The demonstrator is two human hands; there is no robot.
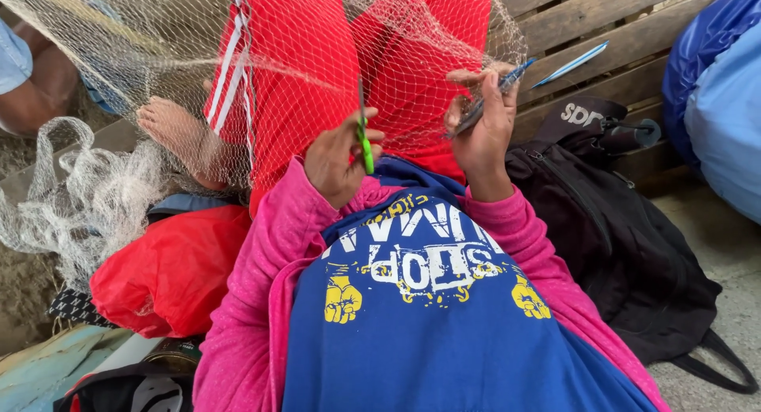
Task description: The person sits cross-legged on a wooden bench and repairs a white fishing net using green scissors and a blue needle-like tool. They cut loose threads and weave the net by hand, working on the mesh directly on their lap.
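Note:
A pale fishing net (158, 71) is stretched across my red-trousered knees. My left hand (339, 160) is closed around a slim green netting needle (365, 146) that points up into the mesh. My right hand (483, 125) pinches a dark blue flat tool (491, 95) against the net's edge, its tip sticking out to the upper right. Both arms wear pink sleeves over a blue printed shirt (428, 301). My bare foot (170, 127) shows under the net at the left.
A wooden slatted bench (587, 32) lies behind, with a thin blue stick (572, 63) on it. A black backpack (626, 238) sits to my right, a blue bag (717, 103) at far right. A red bag (170, 273) and bunched netting (87, 198) lie at left.

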